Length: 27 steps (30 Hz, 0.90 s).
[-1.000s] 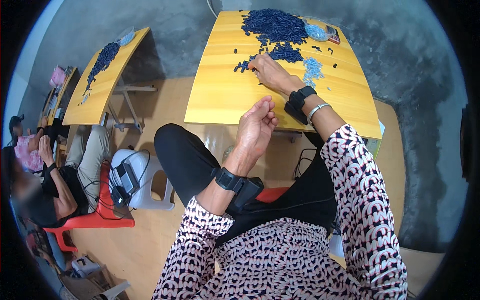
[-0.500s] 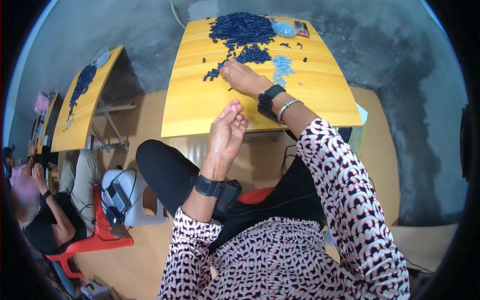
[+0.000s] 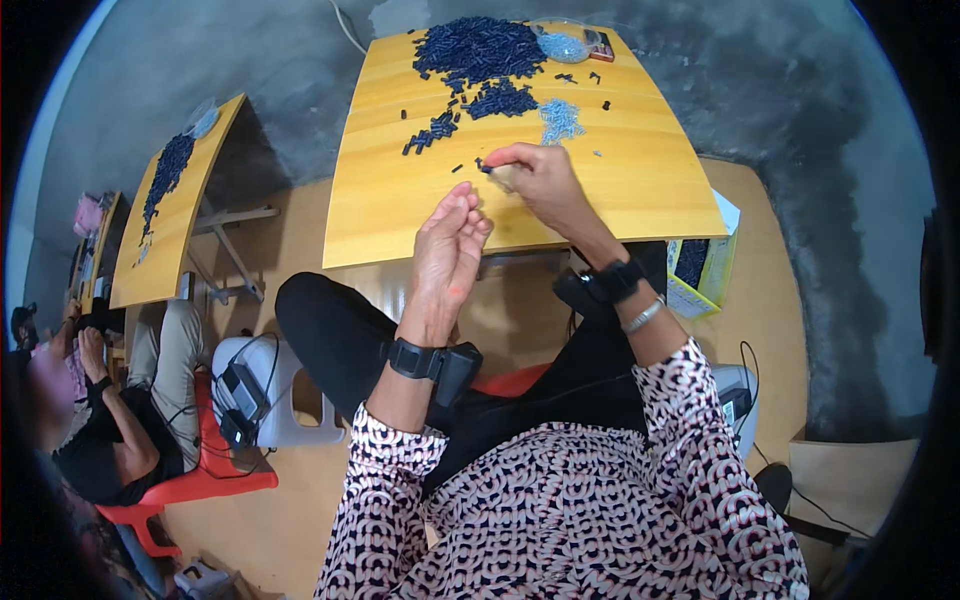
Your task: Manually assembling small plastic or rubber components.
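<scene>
My right hand is over the near part of the yellow table, thumb and fingers pinching a small dark blue cylindrical piece. Close beside it, at the table's front edge, my left hand is turned palm up with its fingers curled together; anything between them is too small to make out. Beyond the hands lie a short row of dark cylinders, a small heap of them and a scatter of tiny pale blue parts. A few loose dark pieces rest near my fingertips.
At the table's far end are a large dark heap, a clear dish of pale blue parts and a small red box. A yellow-green box stands below right. Leftward, another person sits at a second table.
My right hand has drawn back from the row of dark cylinders, toward me and to the right, with a dark piece in its fingers. My left hand has barely moved.
</scene>
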Available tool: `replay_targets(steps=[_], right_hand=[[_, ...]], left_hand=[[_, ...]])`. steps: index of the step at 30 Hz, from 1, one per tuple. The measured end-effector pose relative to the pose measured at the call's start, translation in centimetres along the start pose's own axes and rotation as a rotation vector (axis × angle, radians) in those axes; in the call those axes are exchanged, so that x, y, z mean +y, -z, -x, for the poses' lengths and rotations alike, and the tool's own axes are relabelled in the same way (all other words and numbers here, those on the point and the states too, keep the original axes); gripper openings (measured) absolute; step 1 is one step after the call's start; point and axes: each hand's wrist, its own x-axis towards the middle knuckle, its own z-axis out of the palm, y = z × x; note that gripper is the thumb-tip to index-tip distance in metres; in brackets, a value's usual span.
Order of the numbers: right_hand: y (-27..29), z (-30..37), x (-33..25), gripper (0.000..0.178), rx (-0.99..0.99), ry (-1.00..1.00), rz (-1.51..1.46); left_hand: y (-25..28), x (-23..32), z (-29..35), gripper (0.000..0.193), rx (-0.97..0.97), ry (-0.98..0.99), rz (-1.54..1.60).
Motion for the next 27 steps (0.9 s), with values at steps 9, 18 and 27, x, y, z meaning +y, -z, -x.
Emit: replay_targets(steps=[9,18,27], right_hand=[[0.5,3.5,-1.5,0.019,0.042,-0.100,-0.283],[0.6,4.8,-1.0,0.021,0.069,-0.019,-0.240],[0.6,5.5,-1.0,0.020,0.137,-0.013,-0.247]], left_hand=[[-1.8,-0.8,1.0,0.022,-0.066,0.000,-0.222],[-2.3,-1.2,1.6,0.020,-0.119,0.001,-0.273],[-2.0,-1.7,1.3,0.023,-0.190,0.014,-0.290]])
